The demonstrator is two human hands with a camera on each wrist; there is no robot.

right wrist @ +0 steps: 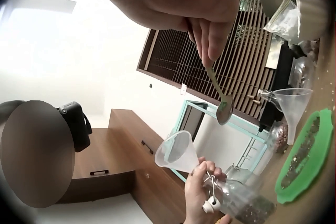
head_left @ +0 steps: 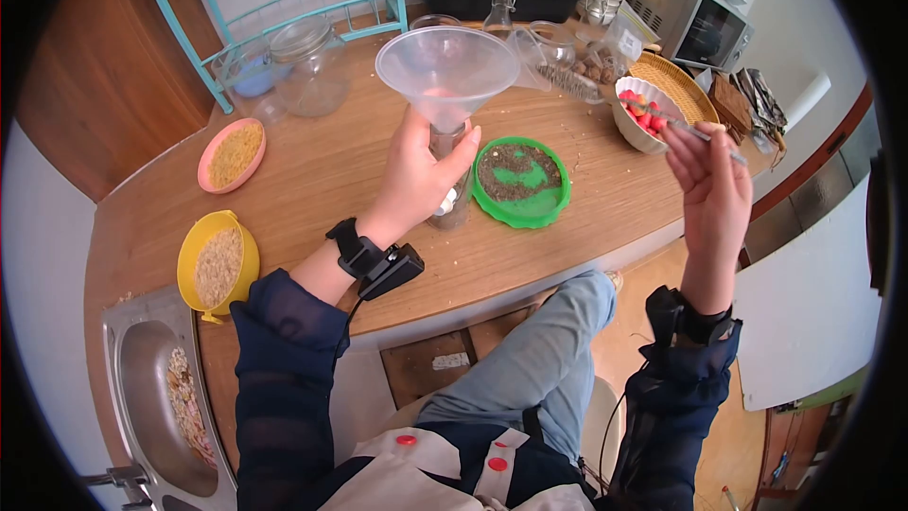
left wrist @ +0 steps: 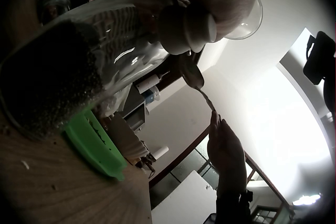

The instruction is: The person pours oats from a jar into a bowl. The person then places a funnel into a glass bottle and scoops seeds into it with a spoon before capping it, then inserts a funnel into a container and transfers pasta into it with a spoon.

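Observation:
My left hand (head_left: 416,170) grips the neck of a clear swing-top glass bottle (right wrist: 244,198), which stands on the counter beside the green plate. Dark grains fill its lower part in the left wrist view, and its white stopper (left wrist: 186,29) hangs at the side. A translucent funnel (head_left: 446,61) sits in the bottle's mouth, just above my left hand. Out to the right, my right hand (head_left: 711,185) pinches a metal spoon (right wrist: 224,111) by its handle, raised above the counter. The scalloped green plate (head_left: 558,208) holds a thin, uneven layer of dark grains.
A white bowl (head_left: 636,137) of red pieces stands at the right, by a woven tray (head_left: 673,80). A second funnel (head_left: 530,61) and several jars are behind. On the left are a pink dish (head_left: 205,175), a yellow bowl (head_left: 248,260) and the sink (head_left: 142,388).

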